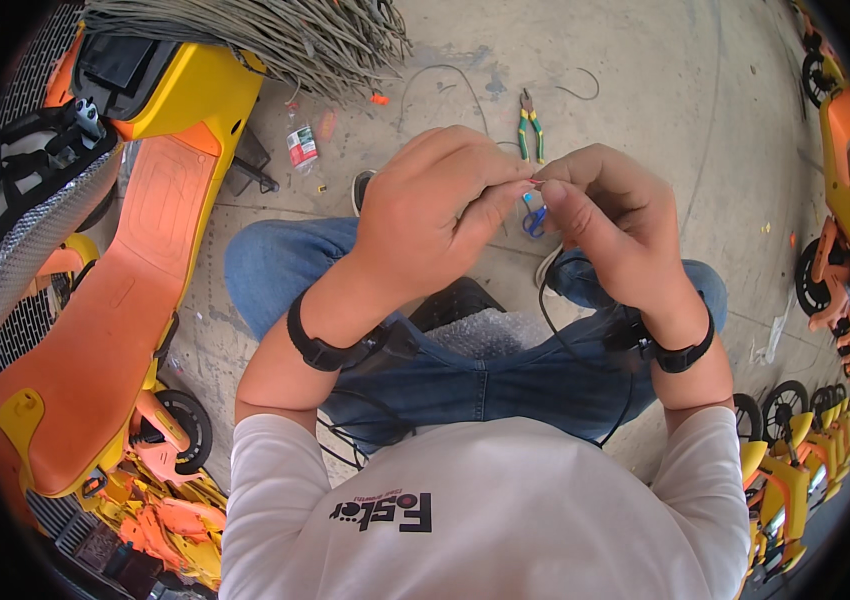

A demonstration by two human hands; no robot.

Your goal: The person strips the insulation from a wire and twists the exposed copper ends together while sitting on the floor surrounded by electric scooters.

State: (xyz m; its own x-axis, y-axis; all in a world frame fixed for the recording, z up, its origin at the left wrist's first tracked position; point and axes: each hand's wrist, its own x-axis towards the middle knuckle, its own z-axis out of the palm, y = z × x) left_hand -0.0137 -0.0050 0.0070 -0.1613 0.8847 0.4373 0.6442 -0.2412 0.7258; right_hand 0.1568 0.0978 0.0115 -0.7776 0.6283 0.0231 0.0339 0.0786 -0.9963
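In front of me both hands meet fingertip to fingertip over a thin reddish wire [536, 182]. My left hand [435, 200] is closed, pinching the wire between thumb and forefinger. My right hand [620, 220] pinches it from the other side, thumb on top and fingers curled. The wire's ends are mostly hidden by the fingers. Just beyond the hands, pliers [531, 128] with green and yellow handles lie on the floor. Below the fingertips sits a small blue-handled tool [535, 221], partly covered, its kind unclear.
A large bundle of grey cables [285, 45] lies at the far left, near a clear plastic bottle [302, 146]. An orange and yellow scooter body [105, 290] stands at my left. More orange and yellow vehicles [790, 485] line the right. Loose wire [455, 70] curves over the concrete floor [645, 60].
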